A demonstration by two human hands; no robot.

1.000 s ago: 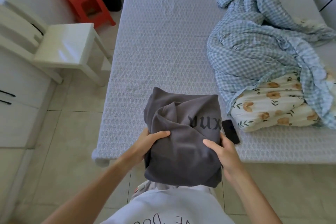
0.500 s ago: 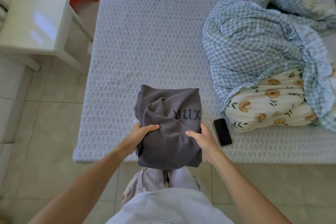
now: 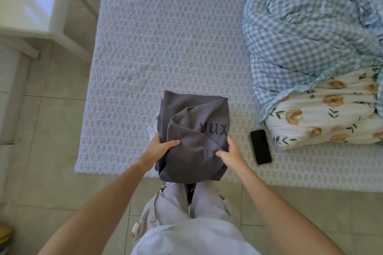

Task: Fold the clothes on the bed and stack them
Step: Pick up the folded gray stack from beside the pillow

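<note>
With my left hand (image 3: 160, 147) and right hand (image 3: 231, 152) gripping the folded grey garment (image 3: 192, 130) (thumbs on top), I lower it flat onto the bed (image 3: 165, 37).

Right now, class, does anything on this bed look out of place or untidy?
Yes. A black phone lies loose near the bed edge, and the gingham quilt is heaped at the right, not spread. The grey garment is bundled, not flat.
</note>
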